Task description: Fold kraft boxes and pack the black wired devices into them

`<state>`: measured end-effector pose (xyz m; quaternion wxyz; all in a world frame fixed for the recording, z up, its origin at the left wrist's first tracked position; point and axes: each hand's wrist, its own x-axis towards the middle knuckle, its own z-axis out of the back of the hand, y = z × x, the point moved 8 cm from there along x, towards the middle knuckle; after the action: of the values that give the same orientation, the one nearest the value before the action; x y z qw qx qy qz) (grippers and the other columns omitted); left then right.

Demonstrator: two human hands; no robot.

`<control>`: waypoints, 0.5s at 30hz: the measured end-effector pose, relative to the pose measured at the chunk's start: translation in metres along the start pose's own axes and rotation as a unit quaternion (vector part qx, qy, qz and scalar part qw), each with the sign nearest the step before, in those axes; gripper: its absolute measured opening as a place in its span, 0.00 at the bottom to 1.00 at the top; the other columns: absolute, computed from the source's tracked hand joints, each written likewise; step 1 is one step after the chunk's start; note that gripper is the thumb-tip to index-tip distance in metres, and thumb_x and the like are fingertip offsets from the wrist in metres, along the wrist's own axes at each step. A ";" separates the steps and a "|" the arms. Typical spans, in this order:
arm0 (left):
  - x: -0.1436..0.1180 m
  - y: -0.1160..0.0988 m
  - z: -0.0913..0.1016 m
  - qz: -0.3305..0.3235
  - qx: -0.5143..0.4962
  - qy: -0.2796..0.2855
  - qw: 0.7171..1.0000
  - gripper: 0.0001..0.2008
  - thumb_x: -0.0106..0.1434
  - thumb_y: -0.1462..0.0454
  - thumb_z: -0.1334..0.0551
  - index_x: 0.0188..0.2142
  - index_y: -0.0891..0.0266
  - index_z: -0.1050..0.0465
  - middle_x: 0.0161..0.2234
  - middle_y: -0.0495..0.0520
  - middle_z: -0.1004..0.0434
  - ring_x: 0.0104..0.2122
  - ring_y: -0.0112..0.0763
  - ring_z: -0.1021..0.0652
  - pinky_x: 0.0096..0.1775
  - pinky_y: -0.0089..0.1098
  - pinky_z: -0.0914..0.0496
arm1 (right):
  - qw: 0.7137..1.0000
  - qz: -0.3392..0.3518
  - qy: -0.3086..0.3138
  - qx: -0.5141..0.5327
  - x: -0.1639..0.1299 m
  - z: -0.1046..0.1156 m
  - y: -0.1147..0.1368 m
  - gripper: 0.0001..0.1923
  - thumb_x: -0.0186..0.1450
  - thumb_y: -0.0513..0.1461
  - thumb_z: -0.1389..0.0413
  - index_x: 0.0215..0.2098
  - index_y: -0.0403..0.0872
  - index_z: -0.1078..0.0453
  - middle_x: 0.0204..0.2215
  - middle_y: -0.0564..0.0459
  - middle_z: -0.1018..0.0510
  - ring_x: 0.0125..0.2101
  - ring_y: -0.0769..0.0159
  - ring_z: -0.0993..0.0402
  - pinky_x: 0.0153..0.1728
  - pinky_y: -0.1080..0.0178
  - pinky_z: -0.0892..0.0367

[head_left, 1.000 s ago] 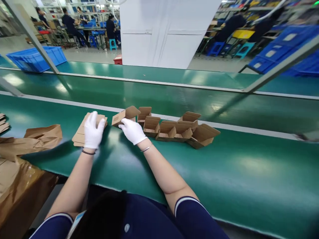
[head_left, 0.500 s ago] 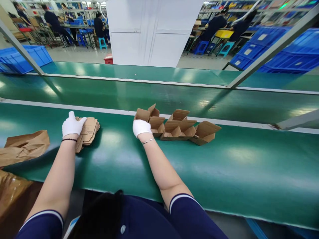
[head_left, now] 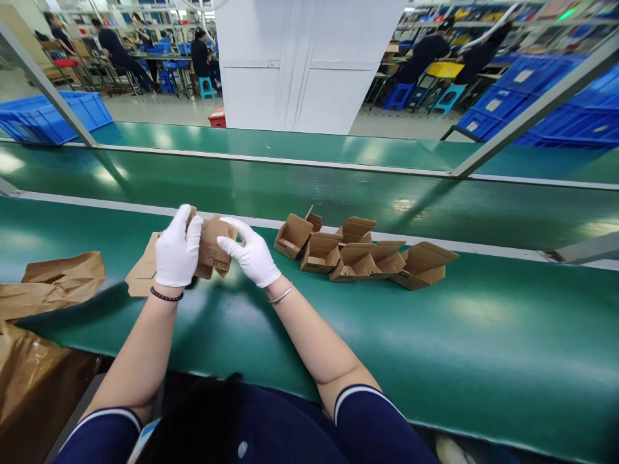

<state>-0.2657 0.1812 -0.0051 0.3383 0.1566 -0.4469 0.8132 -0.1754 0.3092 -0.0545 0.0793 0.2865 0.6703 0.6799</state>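
My left hand (head_left: pixel 178 254) and right hand (head_left: pixel 251 256) pinch one small brown cardboard box blank (head_left: pixel 213 248), part-folded. Five erected open brown cartons (head_left: pixel 358 254) done on green tabletop (head_left: pixel 435 348); flat blank stack (head_left: pixel 142 277) left.

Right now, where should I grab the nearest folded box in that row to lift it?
Take the nearest open box by its raised side walls, coming from above and the left: it opens upward, and that side is clear while other boxes crowd its right.

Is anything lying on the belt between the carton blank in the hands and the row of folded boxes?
Nothing visible: only bare green belt lies between the carton blank, held by left hand and right hand, and the nearest folded box.
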 end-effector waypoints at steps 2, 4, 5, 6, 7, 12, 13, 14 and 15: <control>-0.008 -0.001 -0.007 0.020 -0.111 0.007 0.994 0.23 0.70 0.48 0.49 0.47 0.61 0.23 0.46 0.58 0.20 0.48 0.40 0.22 0.55 0.38 0.31 | 0.995 0.001 -0.068 0.070 0.004 0.009 -0.014 0.23 0.58 0.52 0.36 0.44 0.48 0.28 0.49 0.49 0.23 0.51 0.62 0.28 0.55 0.58 0.32; -0.015 0.004 -0.017 0.069 -0.236 0.020 0.969 0.22 0.70 0.48 0.47 0.44 0.61 0.23 0.46 0.56 0.20 0.48 0.38 0.22 0.54 0.37 0.30 | 0.986 0.016 -0.123 0.113 0.004 0.019 -0.023 0.22 0.53 0.51 0.33 0.38 0.48 0.30 0.44 0.51 0.23 0.48 0.63 0.27 0.56 0.58 0.34; -0.017 0.008 -0.023 0.100 -0.299 0.024 0.949 0.21 0.69 0.48 0.45 0.43 0.60 0.23 0.45 0.55 0.20 0.47 0.37 0.22 0.53 0.36 0.30 | 0.981 0.023 -0.141 0.130 0.004 0.022 -0.025 0.22 0.51 0.51 0.31 0.37 0.48 0.31 0.42 0.52 0.24 0.46 0.63 0.27 0.56 0.58 0.34; -0.020 0.011 -0.029 0.130 -0.357 0.024 0.925 0.19 0.68 0.47 0.42 0.41 0.60 0.24 0.43 0.53 0.21 0.45 0.35 0.22 0.51 0.35 0.29 | 0.978 0.027 -0.145 0.149 0.003 0.023 -0.027 0.23 0.50 0.51 0.30 0.36 0.49 0.32 0.40 0.53 0.24 0.44 0.64 0.27 0.55 0.57 0.34; -0.023 0.013 -0.035 0.156 -0.407 0.021 0.900 0.18 0.65 0.47 0.39 0.37 0.60 0.25 0.39 0.52 0.21 0.42 0.34 0.22 0.48 0.34 0.28 | 0.975 0.026 -0.141 0.172 0.002 0.021 -0.029 0.23 0.50 0.51 0.30 0.35 0.49 0.33 0.39 0.54 0.25 0.43 0.64 0.27 0.54 0.57 0.33; -0.033 0.010 -0.046 0.205 -0.525 0.013 0.826 0.23 0.57 0.43 0.32 0.26 0.59 0.33 0.26 0.46 0.30 0.28 0.28 0.26 0.37 0.30 0.28 | 0.962 0.010 -0.082 0.261 0.001 0.009 -0.025 0.24 0.51 0.53 0.32 0.34 0.50 0.35 0.36 0.56 0.26 0.38 0.65 0.28 0.48 0.59 0.31; -0.035 0.008 -0.046 0.205 -0.540 0.022 0.816 0.24 0.59 0.40 0.36 0.29 0.59 0.31 0.28 0.48 0.28 0.31 0.30 0.24 0.38 0.32 0.27 | 0.964 0.011 -0.077 0.252 0.002 0.009 -0.022 0.23 0.51 0.53 0.32 0.34 0.50 0.35 0.36 0.56 0.26 0.38 0.66 0.28 0.48 0.59 0.31; -0.036 0.006 -0.046 0.205 -0.548 0.038 0.810 0.25 0.60 0.39 0.38 0.33 0.58 0.29 0.33 0.50 0.25 0.35 0.33 0.23 0.40 0.34 0.27 | 0.969 0.010 -0.072 0.235 0.004 0.010 -0.020 0.23 0.51 0.52 0.31 0.33 0.50 0.35 0.36 0.56 0.25 0.39 0.66 0.28 0.49 0.59 0.32; -0.037 0.006 -0.046 0.205 -0.546 0.054 0.811 0.24 0.60 0.40 0.38 0.37 0.58 0.27 0.37 0.52 0.23 0.38 0.35 0.22 0.42 0.35 0.27 | 0.974 0.006 -0.069 0.215 0.006 0.011 -0.018 0.22 0.52 0.51 0.31 0.33 0.49 0.35 0.36 0.55 0.25 0.39 0.66 0.28 0.50 0.59 0.32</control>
<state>-0.2408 0.2022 -0.0546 0.2170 -0.1931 -0.8200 0.4932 -0.1796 0.3236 -0.0710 0.0578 0.3469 0.7920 0.4991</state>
